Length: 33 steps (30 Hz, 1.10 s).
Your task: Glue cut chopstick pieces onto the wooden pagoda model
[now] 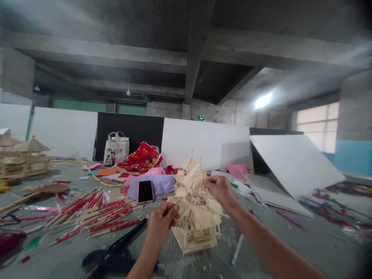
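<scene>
A small pagoda model (195, 209) built of thin wooden sticks stands on the grey table (290, 248) in front of me. My left hand (161, 224) is closed in a pinch on the edge of its lower roof at the left. My right hand (219, 189) is closed on the upper roof at the right. Both forearms reach in from the bottom edge.
Black pliers (116, 252) lie by my left wrist. Red-wrapped chopsticks (95, 217) are strewn at the left, a phone (145, 191) rests on lilac paper. A bigger stick model (24, 159) stands far left. White boards (290, 162) lean at the back right, beside a white bag (116, 149).
</scene>
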{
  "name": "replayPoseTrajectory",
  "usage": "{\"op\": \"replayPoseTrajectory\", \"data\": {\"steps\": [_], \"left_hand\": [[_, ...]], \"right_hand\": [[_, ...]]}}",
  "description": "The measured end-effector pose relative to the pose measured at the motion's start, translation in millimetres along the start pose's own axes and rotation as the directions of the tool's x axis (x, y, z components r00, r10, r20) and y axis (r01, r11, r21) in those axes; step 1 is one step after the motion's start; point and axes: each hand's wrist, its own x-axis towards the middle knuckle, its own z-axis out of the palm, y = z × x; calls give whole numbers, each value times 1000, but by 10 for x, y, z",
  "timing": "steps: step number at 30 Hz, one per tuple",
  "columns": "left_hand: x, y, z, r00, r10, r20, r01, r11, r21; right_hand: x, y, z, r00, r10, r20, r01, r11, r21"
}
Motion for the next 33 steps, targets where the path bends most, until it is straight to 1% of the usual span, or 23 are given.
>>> {"op": "replayPoseTrajectory", "data": {"steps": [6, 17, 25, 33], "left_hand": [[23, -4, 3, 1000, 7, 2, -7, 1000, 19], [23, 1, 8, 1000, 18, 10, -19, 1000, 24], [22, 25, 8, 1000, 17, 8, -17, 999, 48], [23, 27, 4, 1000, 1, 15, -2, 1000, 9]], "right_hand": [[-5, 7, 8, 1000, -6, -22, 6, 1000, 1], [-2, 37, 26, 1000, -12, -25, 12, 1000, -3], [-6, 4, 7, 999, -11, -32, 11, 1000, -13], [-6, -8, -8, 1000, -9, -10, 9, 1000, -15]]}}
